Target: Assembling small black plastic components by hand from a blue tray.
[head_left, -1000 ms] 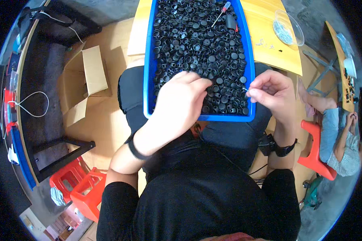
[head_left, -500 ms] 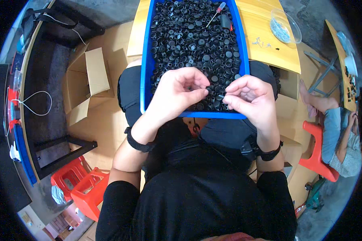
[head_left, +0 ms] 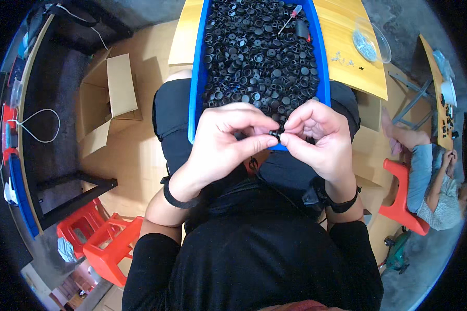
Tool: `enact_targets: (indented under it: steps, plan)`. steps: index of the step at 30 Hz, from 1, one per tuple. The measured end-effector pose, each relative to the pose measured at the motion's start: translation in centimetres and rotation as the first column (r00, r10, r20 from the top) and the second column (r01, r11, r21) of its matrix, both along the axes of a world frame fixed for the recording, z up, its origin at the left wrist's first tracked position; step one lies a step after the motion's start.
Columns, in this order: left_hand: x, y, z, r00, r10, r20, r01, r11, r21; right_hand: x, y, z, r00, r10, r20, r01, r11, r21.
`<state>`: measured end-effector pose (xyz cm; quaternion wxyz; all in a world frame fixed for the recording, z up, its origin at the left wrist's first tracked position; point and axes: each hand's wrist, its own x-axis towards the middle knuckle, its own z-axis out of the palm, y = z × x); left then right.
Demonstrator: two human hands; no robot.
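Observation:
My left hand (head_left: 225, 136) pinches a small black plastic part (head_left: 276, 133) between thumb and fingertips, above the near edge of a blue tray (head_left: 194, 103). Right against the part are the fingertips of my right hand (head_left: 319, 137), closed in a pinch. The thin silver screw they held a moment ago is hidden now. Black round caps and ring-like pieces (head_left: 259, 57) fill the tray. Lying on them at the far right are a screwdriver (head_left: 290, 19) with a clear and red handle and a dark cylindrical piece (head_left: 301, 29).
The tray rests by my legs and a wooden table (head_left: 342, 72). On the table, a clear round tub (head_left: 366, 44) holds silver screws, with several loose screws (head_left: 342, 59) beside it. An open cardboard box (head_left: 122, 85) and red stools (head_left: 106, 243) stand left. Another person (head_left: 436, 181) sits far right.
Both hands have come together and slightly nearer to me, so the right fingertips with the screw now meet the black part. The view has shifted a little, moving the tray rightward.

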<state>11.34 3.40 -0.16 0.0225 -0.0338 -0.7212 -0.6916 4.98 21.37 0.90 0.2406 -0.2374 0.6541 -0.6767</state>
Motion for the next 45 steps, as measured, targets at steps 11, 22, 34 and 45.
enact_targets:
  steps: [11, 22, 34, 45]
  plan:
    - [3.5, 0.5, -2.2, 0.997, 0.047, 0.054, -0.055, 0.985, 0.163, 0.9, -0.2, -1.9, 0.958, 0.167, 0.234, -0.158, 0.986, -0.058]
    - [4.7, -2.8, -2.5, 0.964, 0.201, 0.173, -0.257, 0.872, 0.417, -4.3, -4.6, -2.5, 0.756, 0.154, -0.636, 0.205, 0.867, 0.454]
    - [5.8, -3.4, -2.3, 0.963, 0.25, 0.103, -0.27, 0.894, 0.358, -3.8, -5.8, -4.3, 0.621, 0.346, -0.703, 0.289, 0.733, 0.616]
    - [6.6, -1.1, -0.4, 0.992, 0.122, 0.026, -0.115, 0.809, 0.577, 3.6, -3.2, 0.3, 0.993, -0.001, -0.119, -0.02, 0.985, -0.172]
